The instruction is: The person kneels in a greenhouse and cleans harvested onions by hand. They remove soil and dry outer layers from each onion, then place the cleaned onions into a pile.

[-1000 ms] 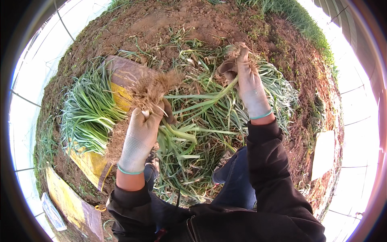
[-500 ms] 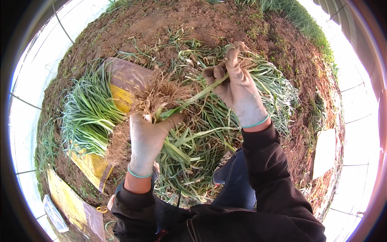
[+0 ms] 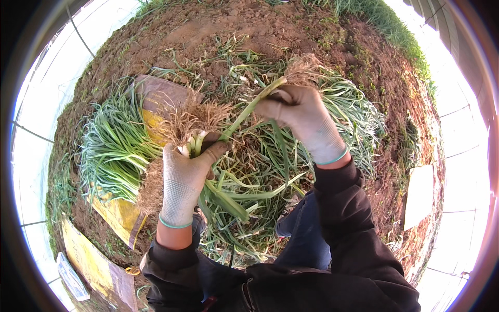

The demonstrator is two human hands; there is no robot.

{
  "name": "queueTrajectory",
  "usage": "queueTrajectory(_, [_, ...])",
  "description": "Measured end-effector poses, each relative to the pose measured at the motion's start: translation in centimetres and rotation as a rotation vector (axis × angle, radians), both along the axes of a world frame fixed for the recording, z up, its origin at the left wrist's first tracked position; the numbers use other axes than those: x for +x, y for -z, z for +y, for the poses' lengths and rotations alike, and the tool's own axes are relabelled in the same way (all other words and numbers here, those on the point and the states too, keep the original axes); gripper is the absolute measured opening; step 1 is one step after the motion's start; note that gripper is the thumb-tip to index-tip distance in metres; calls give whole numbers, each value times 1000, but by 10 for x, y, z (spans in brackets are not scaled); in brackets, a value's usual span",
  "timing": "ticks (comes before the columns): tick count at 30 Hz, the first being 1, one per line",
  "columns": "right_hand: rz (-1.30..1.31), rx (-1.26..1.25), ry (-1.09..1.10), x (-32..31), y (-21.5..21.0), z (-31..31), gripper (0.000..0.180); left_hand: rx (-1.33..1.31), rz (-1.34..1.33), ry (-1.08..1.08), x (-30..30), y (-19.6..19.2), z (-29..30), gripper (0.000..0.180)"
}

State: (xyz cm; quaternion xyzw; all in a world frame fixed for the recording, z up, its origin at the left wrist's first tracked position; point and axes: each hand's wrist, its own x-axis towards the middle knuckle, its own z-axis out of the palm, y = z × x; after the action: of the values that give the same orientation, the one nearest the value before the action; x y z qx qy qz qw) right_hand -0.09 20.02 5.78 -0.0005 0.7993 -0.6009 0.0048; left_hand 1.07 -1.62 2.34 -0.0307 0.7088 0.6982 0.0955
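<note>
My left hand (image 3: 188, 164), in a pale knit work glove, is closed around a small bunch of green onions (image 3: 196, 141). Their white bases and dry brown roots (image 3: 189, 122) stick up past the fingers, and the leaves (image 3: 223, 200) hang below. One longer green onion stalk (image 3: 248, 112) slants up from this bunch to my right hand (image 3: 300, 112), gloved alike, whose fingers are curled at its upper end. A thin green leaf (image 3: 282, 151) dangles beneath the right hand. The exact grip of the right fingertips is partly hidden.
At left, a heap of green onions (image 3: 117, 140) lies on yellow and brown sacking (image 3: 122, 216). Another pile (image 3: 353, 112) lies beyond my right hand. Stripped leaves (image 3: 244, 229) litter the soil between my legs. A pale flat sheet (image 3: 419, 197) is at right.
My right hand has gone from fingers raised and partly spread to curled over at the stalk. The stalk now stands more steeply, and the left hand has shifted slightly left.
</note>
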Motion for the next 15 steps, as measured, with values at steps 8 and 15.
queueTrajectory(8, [366,-923,523,-25,25,80,21,-171,-6,-16,0,0,-8,19])
queueTrajectory(15, [168,612,-267,0,31,53,26,-131,3,-48,-2,1,-8,14])
